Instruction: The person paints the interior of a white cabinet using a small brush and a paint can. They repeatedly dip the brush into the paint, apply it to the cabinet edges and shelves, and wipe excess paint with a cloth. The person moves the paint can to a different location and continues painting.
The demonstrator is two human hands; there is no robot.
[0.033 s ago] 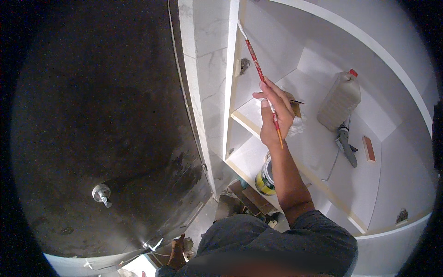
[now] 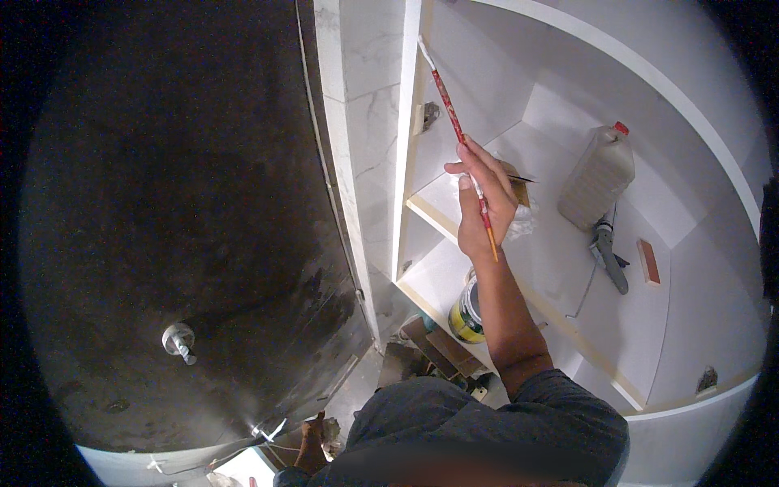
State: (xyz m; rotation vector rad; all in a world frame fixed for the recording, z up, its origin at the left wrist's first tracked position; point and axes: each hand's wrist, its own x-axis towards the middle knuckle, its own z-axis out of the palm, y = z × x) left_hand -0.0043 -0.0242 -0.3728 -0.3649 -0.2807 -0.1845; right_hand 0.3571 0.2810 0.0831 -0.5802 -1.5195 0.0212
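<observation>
My right hand [image 2: 489,199] is closed round a thin paintbrush [image 2: 442,89] with a paint-speckled red handle and an orange end. The brush slants up to the left; its white tip is at the inner edge of the white upright [image 2: 410,122] of a shelf unit, and contact cannot be made out for sure. Beyond my hand, partly hidden by it, lies a brownish flat piece [image 2: 519,193] with white smears around it. At the lower edge my left hand [image 2: 312,437] hangs low beside a pale crumpled thing [image 2: 330,432]; its fingers are too dark and small to read.
A cloudy plastic jug [image 2: 599,178] with a red cap, a grey caulking gun [image 2: 608,258] and a reddish block [image 2: 648,261] rest on the shelf. A paint can [image 2: 465,316] stands below, near my forearm. To the left rises a dark panel [image 2: 187,203] with a metal fitting [image 2: 178,341].
</observation>
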